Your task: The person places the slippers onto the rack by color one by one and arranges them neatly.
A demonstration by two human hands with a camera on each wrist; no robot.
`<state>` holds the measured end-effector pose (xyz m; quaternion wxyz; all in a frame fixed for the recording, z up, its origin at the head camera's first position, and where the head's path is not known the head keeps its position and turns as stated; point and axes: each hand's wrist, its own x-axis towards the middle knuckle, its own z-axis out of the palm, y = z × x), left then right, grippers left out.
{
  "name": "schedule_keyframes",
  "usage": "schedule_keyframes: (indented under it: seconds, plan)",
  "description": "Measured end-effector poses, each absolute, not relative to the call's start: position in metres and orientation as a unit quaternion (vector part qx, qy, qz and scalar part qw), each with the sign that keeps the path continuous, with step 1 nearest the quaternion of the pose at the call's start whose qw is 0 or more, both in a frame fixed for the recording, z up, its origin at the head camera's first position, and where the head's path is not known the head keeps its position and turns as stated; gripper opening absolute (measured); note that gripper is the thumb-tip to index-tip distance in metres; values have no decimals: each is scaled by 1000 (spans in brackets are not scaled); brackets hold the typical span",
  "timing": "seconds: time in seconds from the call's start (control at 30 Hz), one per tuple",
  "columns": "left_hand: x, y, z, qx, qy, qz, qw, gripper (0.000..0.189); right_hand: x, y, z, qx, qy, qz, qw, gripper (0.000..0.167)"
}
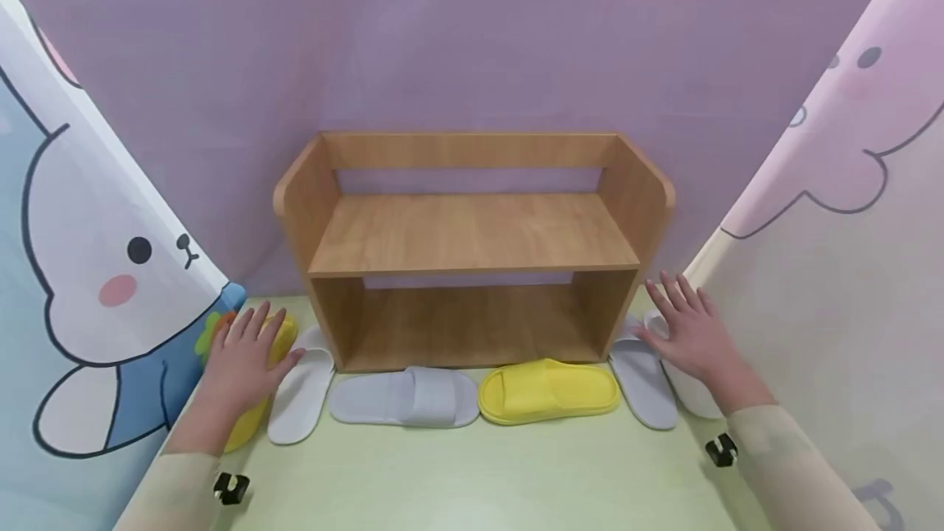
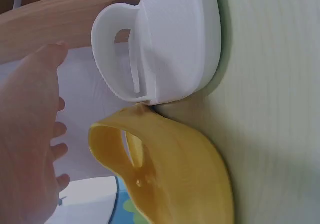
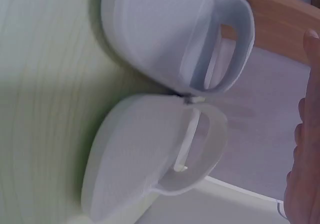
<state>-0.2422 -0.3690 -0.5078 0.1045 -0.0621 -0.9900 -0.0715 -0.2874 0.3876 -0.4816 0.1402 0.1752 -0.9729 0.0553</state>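
With fingers spread, my left hand [image 1: 243,359] hovers over a yellow slipper [image 1: 247,428] at the left, its thumb toward a white slipper [image 1: 301,401] beside it. In the left wrist view the yellow slipper [image 2: 200,169] and white slipper [image 2: 175,39] sit below the palm, apart from it. My right hand [image 1: 689,338], fingers also extended, hangs over a grey slipper [image 1: 645,388] and a white slipper [image 1: 696,396]. The right wrist view shows both of these, the grey slipper [image 3: 155,29] nearer the shelf. Both hands hold nothing.
A two-tier wooden shelf [image 1: 472,232] stands between the hands against a purple cloth [image 1: 472,39]. Along its front lie a grey slipper [image 1: 369,398] and a yellow slipper [image 1: 583,389], set sideways on the pale green surface [image 1: 472,474]. Printed cloths slope down at both sides.
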Motion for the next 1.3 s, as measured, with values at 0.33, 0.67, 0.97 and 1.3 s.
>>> schedule_keyframes:
  seconds: [0.33,0.67,0.97,1.3]
  plan:
    - [-230,-375,-512,-48,-979,-147,131,69,-283,369,-490,162,-956,154,192,94]
    - [-211,-379,-518,-8,-969,-213,129,65,-283,348,-493,122,-905,343,220,74]
    - [-206,-383,-522,34,-964,-240,111,79,-280,335,-497,96,-867,440,212,51]
    - [-192,-395,-521,73,-968,-226,81,99,-279,320,-501,87,-838,491,219,43]
